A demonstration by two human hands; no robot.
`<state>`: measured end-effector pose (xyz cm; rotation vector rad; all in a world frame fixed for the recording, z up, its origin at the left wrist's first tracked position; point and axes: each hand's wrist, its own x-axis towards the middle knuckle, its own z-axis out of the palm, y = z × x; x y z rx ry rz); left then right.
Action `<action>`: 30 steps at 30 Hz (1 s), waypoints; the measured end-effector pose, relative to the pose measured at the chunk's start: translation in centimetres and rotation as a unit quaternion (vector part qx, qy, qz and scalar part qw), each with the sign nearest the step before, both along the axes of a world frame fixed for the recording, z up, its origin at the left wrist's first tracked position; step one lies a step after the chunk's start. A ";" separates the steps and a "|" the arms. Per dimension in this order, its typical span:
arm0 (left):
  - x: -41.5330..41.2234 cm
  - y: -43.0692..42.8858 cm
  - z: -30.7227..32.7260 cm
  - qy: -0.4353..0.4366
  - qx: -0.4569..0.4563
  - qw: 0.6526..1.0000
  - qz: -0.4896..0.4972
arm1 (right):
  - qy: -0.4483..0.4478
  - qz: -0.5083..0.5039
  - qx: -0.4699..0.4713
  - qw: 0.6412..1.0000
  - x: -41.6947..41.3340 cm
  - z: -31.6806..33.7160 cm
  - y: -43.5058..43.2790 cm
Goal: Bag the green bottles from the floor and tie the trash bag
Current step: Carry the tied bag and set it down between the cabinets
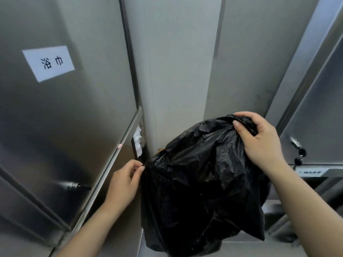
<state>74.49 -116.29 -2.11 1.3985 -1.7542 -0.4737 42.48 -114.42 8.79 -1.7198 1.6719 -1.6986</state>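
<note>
The brushed stainless-steel cabinet door (65, 108) fills the view from eight to eleven o'clock. A pale grey flat wall column (176, 71) rises at twelve o'clock. A second stainless-steel cabinet front (315, 117) closes the view from two to four o'clock.

The black crinkled plastic trash bag (200, 182) hangs before the foot of the column, from the centre down to six o'clock, stretched between your two hands. Its film is opaque, so its contents cannot be seen.

Your right hand (259, 140), at three o'clock, grips the gathered top edge of the bag at the bag's one o'clock. The fingers are curled over the bunched film and the thumb is pressed against it.

Your left hand (124, 182), at seven o'clock, pinches the bag's rim at the bag's nine o'clock between thumb and fingertips. The remaining fingers are loosely curled.

A white rectangular paper label (48, 63) with two handwritten black characters is stuck, tilted, on the left door at ten o'clock. A metal lever handle with a dark tip (74, 185) projects from the same door at eight o'clock, well apart from your left hand.

A small metal lock with dark keys (298, 151) sits on the right cabinet at four o'clock, just beside your right wrist. A narrow printed strip (310, 172) lies below it, its text too blurred to read.
</note>
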 end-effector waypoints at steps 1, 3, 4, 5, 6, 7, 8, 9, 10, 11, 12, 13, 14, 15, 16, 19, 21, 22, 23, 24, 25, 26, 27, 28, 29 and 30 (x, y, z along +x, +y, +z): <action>-0.1 -0.2 0.4 0.020 -0.012 0.999 0.024 | 0.002 -0.002 -0.002 1.000 -0.2 0.3 -0.4; -0.5 -0.6 1.5 0.068 -0.032 0.995 0.073 | 0.014 0.000 -0.002 1.000 -0.6 0.6 -1.0; -0.7 -0.7 2.0 0.087 -0.039 0.991 0.091 | 0.027 0.006 0.003 1.000 -0.7 0.7 -1.3; -1.0 -0.9 2.4 0.102 -0.044 0.988 0.104 | 0.041 0.015 0.011 0.999 -0.8 0.6 -1.5; -1.2 -1.0 2.8 0.113 -0.045 0.986 0.112 | 0.054 0.026 0.022 0.998 -0.9 0.3 -1.6; -1.4 -1.2 3.1 0.124 -0.043 0.984 0.118 | 0.064 0.038 0.032 0.997 -0.8 0.0 -1.7; -1.7 -1.2 3.3 0.136 -0.041 0.982 0.121 | 0.073 0.050 0.039 0.995 -0.8 -0.4 -1.7; -1.9 -1.2 3.5 0.151 -0.037 0.980 0.122 | 0.080 0.062 0.043 0.994 -0.7 -0.8 -1.8; -2.2 -1.2 3.6 0.166 -0.033 0.978 0.120 | 0.085 0.071 0.047 0.993 -0.6 -1.3 -1.8; -2.5 -1.3 3.8 0.183 -0.029 0.976 0.118 | 0.085 0.078 0.049 0.992 -0.6 -1.7 -1.9; -2.7 -1.4 4.1 0.204 -0.025 0.972 0.116 | 0.083 0.083 0.049 0.992 -0.6 -1.9 -2.0; -2.9 -1.6 4.4 0.227 -0.023 0.967 0.113 | 0.080 0.085 0.047 0.992 -0.7 -2.1 -2.2; -3.0 -1.9 4.9 0.250 -0.020 0.962 0.110 | 0.077 0.082 0.043 0.993 -0.9 -2.0 -2.5; -2.9 -2.3 5.6 0.271 -0.014 0.957 0.105 | 0.075 0.076 0.038 0.994 -1.0 -1.7 -2.8; -2.9 -2.7 6.4 0.292 -0.008 0.951 0.099 | 0.074 0.069 0.030 0.994 -1.1 -1.2 -3.3; -2.9 -4.2 10.2 0.338 -0.024 0.937 0.089 | 0.073 0.058 0.000 0.996 -1.0 1.2 -4.7; -3.3 -5.3 13.4 0.337 -0.058 0.936 0.081 | 0.078 0.064 -0.024 0.995 -0.4 3.5 -5.6; -3.7 -5.9 15.1 0.341 -0.069 0.935 0.068 | 0.080 0.074 -0.040 0.993 0.0 4.7 -6.1; -4.1 -6.5 16.6 0.346 -0.074 0.934 0.052 | 0.086 0.083 -0.059 0.991 0.5 5.8 -6.6; -4.6 -7.3 17.9 0.347 -0.076 0.934 0.040 | 0.095 0.090 -0.078 0.988 1.0 6.8 -7.0; -5.2 -8.1 19.0 0.346 -0.075 0.935 0.029 | 0.104 0.096 -0.094 0.985 1.5 7.6 -7.6; -5.8 -8.9 20.1 0.348 -0.074 0.934 0.018 | 0.109 0.099 -0.105 0.983 1.9 8.4 -8.2; -6.3 -9.9 21.0 0.358 -0.072 0.931 0.007 | 0.111 0.101 -0.113 0.982 2.2 9.0 -8.9; -6.7 -10.8 21.9 0.370 -0.070 0.926 -0.002 | 0.111 0.100 -0.116 0.982 2.3 9.5 -9.8; -7.0 -11.8 22.7 0.380 -0.070 0.922 -0.006 | 0.112 0.095 -0.117 0.982 2.4 10.0 -10.7; -7.0 -12.9 23.5 0.387 -0.072 0.919 -0.009 | 0.114 0.088 -0.115 0.983 2.4 10.5 -11.7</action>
